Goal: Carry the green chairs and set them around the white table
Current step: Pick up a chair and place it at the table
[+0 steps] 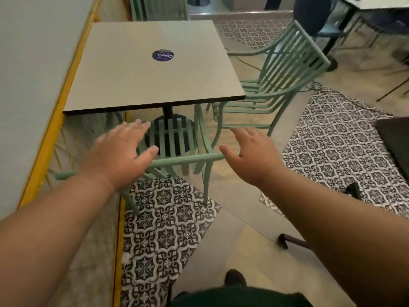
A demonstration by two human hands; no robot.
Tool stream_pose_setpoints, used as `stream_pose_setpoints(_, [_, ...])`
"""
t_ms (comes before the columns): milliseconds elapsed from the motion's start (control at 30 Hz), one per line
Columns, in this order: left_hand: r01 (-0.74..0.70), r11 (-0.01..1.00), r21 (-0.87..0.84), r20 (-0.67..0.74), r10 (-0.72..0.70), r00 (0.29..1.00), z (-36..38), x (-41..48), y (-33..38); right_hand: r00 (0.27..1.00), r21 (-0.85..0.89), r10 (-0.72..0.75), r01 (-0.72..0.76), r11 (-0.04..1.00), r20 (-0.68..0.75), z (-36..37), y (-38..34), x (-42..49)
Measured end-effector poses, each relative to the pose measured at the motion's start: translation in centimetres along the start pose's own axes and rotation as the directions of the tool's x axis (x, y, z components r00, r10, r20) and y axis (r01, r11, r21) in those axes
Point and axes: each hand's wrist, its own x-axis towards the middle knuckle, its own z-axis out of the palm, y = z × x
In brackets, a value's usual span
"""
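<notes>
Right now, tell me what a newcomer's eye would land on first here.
Two open hands, the left hand and right hand, are spread above the top rail of a near green chair at the white table. A round purple sticker marks the tabletop, and a second green chair stands right of the table.

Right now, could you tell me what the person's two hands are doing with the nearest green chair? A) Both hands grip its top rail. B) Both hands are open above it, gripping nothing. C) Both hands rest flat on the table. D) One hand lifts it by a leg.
B: the left hand and right hand are spread open over the nearest green chair, its top rail ungripped, short of the white table.
</notes>
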Motion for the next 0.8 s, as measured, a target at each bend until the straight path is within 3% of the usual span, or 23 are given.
stream_pose_setpoints(267, [-0.174,0.985,0.016,0.034,0.174,0.984,0.3,2.6,7.5,0.996,0.103,0.082,-0.078,0.992,-0.033,-3.4,4.4,-3.4])
stream_pose_setpoints(467, [-0.294,0.956,0.011,0.016,0.293,0.956,1.2,8.3,15.5,0.986,0.136,0.144,-0.132,0.982,-0.082,-5.6,11.8,-2.7])
stream_pose_setpoints(800, [-0.286,0.957,-0.055,0.004,0.286,0.958,4.6,20.0,29.7,0.982,0.121,0.167,-0.156,0.98,-0.085,-12.1,27.1,4.5])
